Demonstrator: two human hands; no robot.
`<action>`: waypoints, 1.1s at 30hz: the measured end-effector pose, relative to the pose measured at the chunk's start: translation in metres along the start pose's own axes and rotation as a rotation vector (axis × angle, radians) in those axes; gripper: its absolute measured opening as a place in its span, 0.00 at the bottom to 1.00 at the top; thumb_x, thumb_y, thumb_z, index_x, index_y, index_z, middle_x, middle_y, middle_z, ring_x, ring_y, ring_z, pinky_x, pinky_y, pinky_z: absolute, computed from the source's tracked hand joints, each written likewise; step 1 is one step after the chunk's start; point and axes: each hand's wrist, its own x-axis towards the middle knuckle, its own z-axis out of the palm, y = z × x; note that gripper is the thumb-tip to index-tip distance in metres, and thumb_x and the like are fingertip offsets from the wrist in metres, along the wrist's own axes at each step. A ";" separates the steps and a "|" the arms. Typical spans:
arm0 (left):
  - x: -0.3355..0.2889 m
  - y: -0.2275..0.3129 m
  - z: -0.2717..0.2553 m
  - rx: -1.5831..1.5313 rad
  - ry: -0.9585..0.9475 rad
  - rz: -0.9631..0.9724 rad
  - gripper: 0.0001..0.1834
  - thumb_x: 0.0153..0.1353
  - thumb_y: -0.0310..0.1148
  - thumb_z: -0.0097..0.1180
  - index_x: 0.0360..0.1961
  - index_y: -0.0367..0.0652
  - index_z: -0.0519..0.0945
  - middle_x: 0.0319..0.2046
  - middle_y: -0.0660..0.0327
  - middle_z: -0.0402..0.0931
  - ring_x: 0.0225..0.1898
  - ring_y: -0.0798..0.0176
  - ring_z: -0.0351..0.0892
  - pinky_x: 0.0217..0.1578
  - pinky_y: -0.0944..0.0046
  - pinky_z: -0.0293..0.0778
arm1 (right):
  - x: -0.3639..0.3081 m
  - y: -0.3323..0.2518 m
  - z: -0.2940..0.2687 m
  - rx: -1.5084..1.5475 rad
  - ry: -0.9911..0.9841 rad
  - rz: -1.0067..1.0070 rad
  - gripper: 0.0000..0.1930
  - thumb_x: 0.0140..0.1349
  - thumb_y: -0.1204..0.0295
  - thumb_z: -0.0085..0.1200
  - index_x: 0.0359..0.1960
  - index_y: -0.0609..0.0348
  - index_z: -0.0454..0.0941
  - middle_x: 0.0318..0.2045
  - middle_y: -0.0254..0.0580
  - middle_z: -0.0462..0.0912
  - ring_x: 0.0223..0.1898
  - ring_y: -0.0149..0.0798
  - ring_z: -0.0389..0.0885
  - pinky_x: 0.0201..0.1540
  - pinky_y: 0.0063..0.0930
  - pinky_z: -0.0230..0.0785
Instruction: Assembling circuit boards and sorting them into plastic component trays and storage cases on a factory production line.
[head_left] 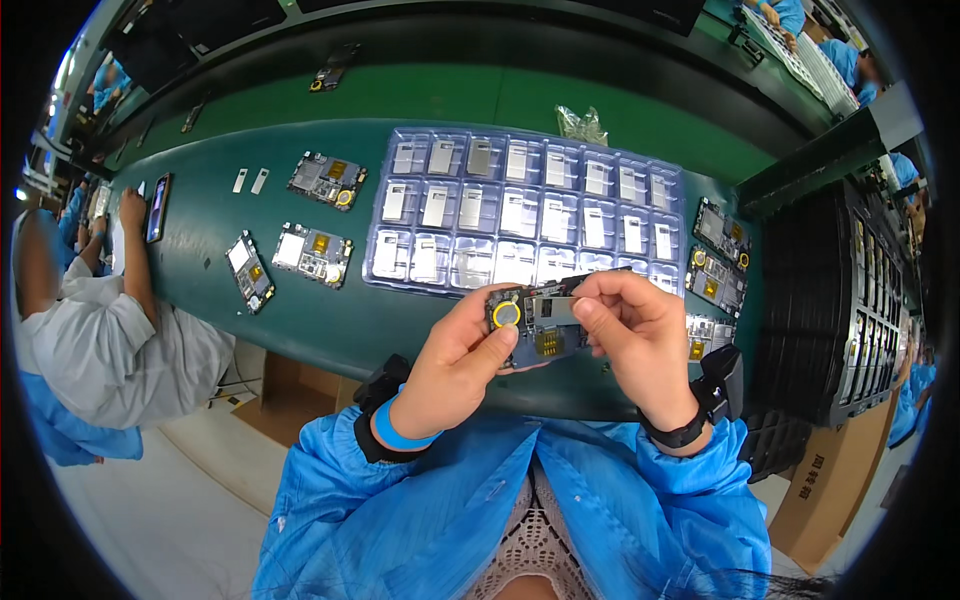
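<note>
My left hand [448, 365] is closed round one end of a dark circuit board [549, 343], its thumb beside a round, yellow-rimmed part. Between the thumb and fingertips of my right hand [638, 335] is a small silver metal plate [556, 311], held against the board's upper face. My fingers hide part of both pieces, so I cannot tell whether the plate is seated. Just beyond my hands lies a clear plastic tray [462, 133] with rows of compartments, many holding similar silver plates.
Several circuit boards lie left of the tray [314, 254] and right of it [718, 282]. Two silver plates [250, 181] rest further left. A crumpled clear bag [582, 126] is behind the tray. Stacked black trays [820, 290] stand at right. A co-worker [130, 345] sits at left near a phone [158, 207].
</note>
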 end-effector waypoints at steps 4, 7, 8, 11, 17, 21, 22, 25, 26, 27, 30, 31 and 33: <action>0.002 -0.003 0.003 0.021 0.008 -0.003 0.18 0.63 0.22 0.38 0.55 0.33 0.60 0.47 0.57 0.69 0.48 0.68 0.69 0.50 0.66 0.68 | 0.000 0.005 -0.001 -0.029 0.019 -0.019 0.03 0.53 0.79 0.55 0.30 0.65 0.77 0.18 0.30 0.75 0.20 0.19 0.68 0.22 0.15 0.62; 0.002 -0.003 0.005 0.024 0.027 -0.012 0.18 0.63 0.22 0.39 0.55 0.33 0.60 0.46 0.57 0.69 0.48 0.68 0.69 0.49 0.67 0.68 | 0.001 0.009 -0.001 -0.042 0.013 -0.038 0.03 0.53 0.79 0.55 0.30 0.65 0.77 0.17 0.31 0.75 0.19 0.20 0.69 0.21 0.15 0.62; 0.002 -0.003 0.005 0.026 0.033 -0.015 0.18 0.63 0.22 0.39 0.55 0.33 0.60 0.46 0.57 0.69 0.48 0.68 0.69 0.49 0.67 0.68 | 0.001 0.009 -0.001 -0.041 0.008 -0.036 0.03 0.53 0.79 0.55 0.30 0.65 0.77 0.17 0.31 0.75 0.19 0.20 0.69 0.21 0.15 0.62; 0.003 -0.001 0.007 0.081 0.021 -0.029 0.18 0.63 0.21 0.39 0.55 0.33 0.60 0.46 0.57 0.69 0.47 0.69 0.69 0.48 0.68 0.68 | 0.001 0.007 -0.003 -0.035 0.016 -0.019 0.03 0.53 0.79 0.55 0.29 0.65 0.77 0.18 0.32 0.75 0.18 0.21 0.69 0.20 0.16 0.62; 0.005 -0.003 0.008 0.091 0.021 -0.016 0.18 0.63 0.21 0.38 0.55 0.32 0.60 0.44 0.57 0.69 0.45 0.69 0.70 0.47 0.68 0.68 | 0.001 0.009 -0.003 -0.029 0.029 -0.010 0.03 0.53 0.79 0.54 0.29 0.66 0.77 0.17 0.32 0.75 0.18 0.21 0.70 0.20 0.16 0.63; 0.005 -0.005 0.006 0.099 0.013 -0.013 0.18 0.63 0.21 0.38 0.55 0.32 0.60 0.44 0.57 0.69 0.45 0.69 0.70 0.47 0.68 0.68 | 0.001 0.010 -0.003 -0.006 0.028 0.001 0.03 0.53 0.79 0.54 0.29 0.66 0.77 0.17 0.32 0.75 0.17 0.21 0.70 0.19 0.15 0.62; 0.005 -0.005 0.007 0.092 0.010 -0.009 0.18 0.63 0.21 0.38 0.55 0.32 0.60 0.44 0.58 0.69 0.45 0.69 0.70 0.48 0.69 0.68 | 0.001 0.010 -0.003 -0.008 0.026 0.002 0.03 0.53 0.80 0.54 0.29 0.66 0.77 0.17 0.32 0.75 0.17 0.21 0.70 0.19 0.15 0.62; 0.005 -0.005 0.007 0.086 0.008 -0.004 0.18 0.63 0.21 0.38 0.55 0.32 0.60 0.45 0.58 0.69 0.45 0.69 0.70 0.48 0.69 0.68 | 0.001 0.011 -0.003 -0.025 0.037 0.001 0.03 0.52 0.80 0.54 0.29 0.66 0.77 0.17 0.33 0.75 0.18 0.21 0.70 0.19 0.16 0.62; 0.004 -0.005 0.007 0.088 0.009 -0.001 0.18 0.63 0.21 0.38 0.55 0.33 0.60 0.45 0.58 0.69 0.45 0.70 0.70 0.48 0.69 0.67 | 0.001 0.012 -0.003 -0.025 0.036 0.002 0.03 0.52 0.80 0.54 0.29 0.66 0.77 0.17 0.33 0.75 0.18 0.21 0.70 0.19 0.16 0.62; 0.005 -0.005 0.007 0.088 0.009 -0.002 0.18 0.63 0.21 0.38 0.55 0.33 0.60 0.45 0.58 0.69 0.45 0.70 0.70 0.48 0.69 0.67 | 0.001 0.013 -0.003 -0.035 0.043 -0.013 0.03 0.52 0.80 0.55 0.29 0.66 0.77 0.18 0.33 0.76 0.18 0.21 0.70 0.19 0.16 0.62; 0.004 -0.004 0.007 0.105 0.005 -0.012 0.18 0.63 0.21 0.38 0.55 0.33 0.60 0.45 0.57 0.69 0.46 0.69 0.70 0.48 0.69 0.67 | 0.001 0.015 -0.002 -0.074 0.061 -0.040 0.03 0.51 0.80 0.55 0.29 0.65 0.77 0.18 0.35 0.76 0.18 0.22 0.71 0.19 0.16 0.61; 0.004 -0.004 0.008 0.092 0.016 -0.015 0.19 0.63 0.22 0.39 0.55 0.33 0.60 0.44 0.58 0.70 0.45 0.70 0.69 0.47 0.69 0.67 | 0.000 0.015 -0.002 -0.102 0.071 -0.052 0.03 0.51 0.80 0.56 0.29 0.65 0.77 0.18 0.36 0.76 0.18 0.22 0.71 0.19 0.17 0.61; 0.005 -0.004 0.009 0.081 0.023 -0.018 0.19 0.62 0.22 0.41 0.55 0.34 0.60 0.44 0.59 0.70 0.45 0.71 0.69 0.47 0.70 0.67 | -0.001 0.015 -0.001 -0.135 0.093 -0.086 0.04 0.50 0.80 0.56 0.28 0.65 0.77 0.19 0.37 0.77 0.18 0.23 0.72 0.19 0.17 0.62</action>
